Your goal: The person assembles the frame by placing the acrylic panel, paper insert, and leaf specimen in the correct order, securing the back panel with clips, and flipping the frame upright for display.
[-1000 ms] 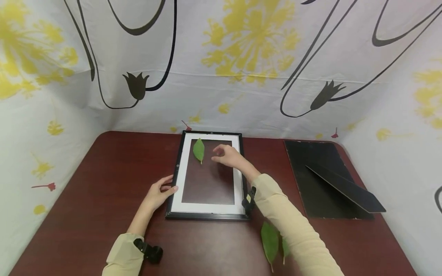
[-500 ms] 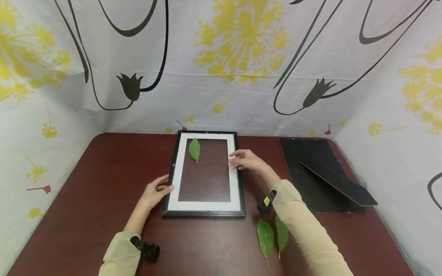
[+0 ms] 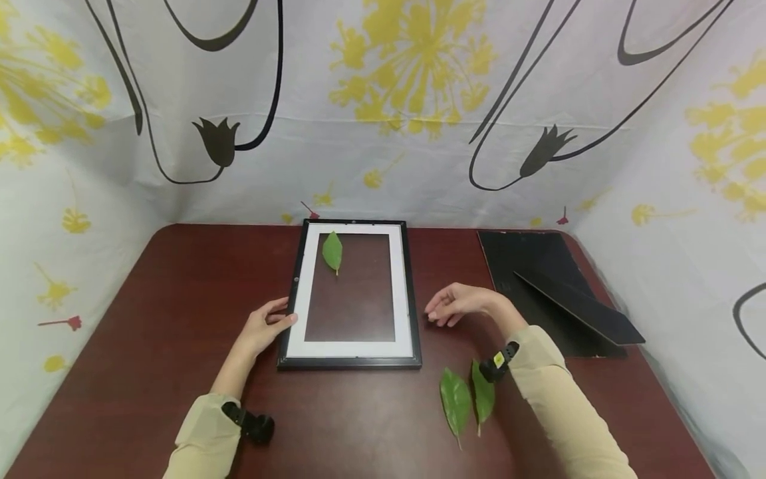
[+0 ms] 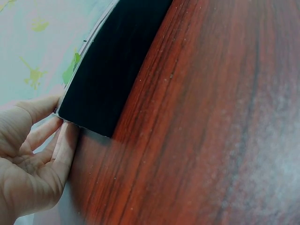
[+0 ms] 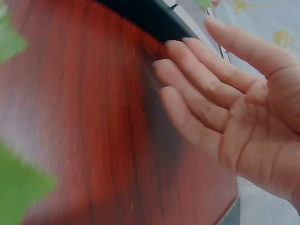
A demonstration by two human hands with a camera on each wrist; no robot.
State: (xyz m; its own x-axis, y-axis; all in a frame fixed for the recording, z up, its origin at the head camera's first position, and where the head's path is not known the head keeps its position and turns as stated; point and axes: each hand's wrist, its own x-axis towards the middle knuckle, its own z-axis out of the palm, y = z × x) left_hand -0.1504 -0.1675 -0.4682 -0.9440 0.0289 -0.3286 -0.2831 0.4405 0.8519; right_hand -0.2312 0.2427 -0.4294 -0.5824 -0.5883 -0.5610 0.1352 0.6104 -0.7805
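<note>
A black picture frame (image 3: 350, 364) with a white mat (image 3: 403, 319) lies flat on the dark red table. One small green leaf (image 3: 332, 251) rests at the upper left of the mat's opening. My left hand (image 3: 261, 330) grips the frame's left side, thumb on top and fingers against the outer edge; the left wrist view shows this hand (image 4: 35, 154) at the frame's black side (image 4: 112, 65). To the right of the frame, my right hand (image 3: 463, 305) hovers over the table with relaxed fingers, holding nothing. In the right wrist view its palm (image 5: 253, 126) shows.
Two larger green leaves, one (image 3: 456, 402) beside the other (image 3: 483, 394), lie on the table (image 3: 359, 426) near my right wrist. A black backing board (image 3: 526, 259) with a raised stand flap (image 3: 577, 309) is at the far right. Patterned white cloth (image 3: 287, 179) surrounds the table.
My right hand has drawn back from over the frame's opening, across its right side, to the table at the right. My left hand keeps its place, and the leaf in the frame stays put.
</note>
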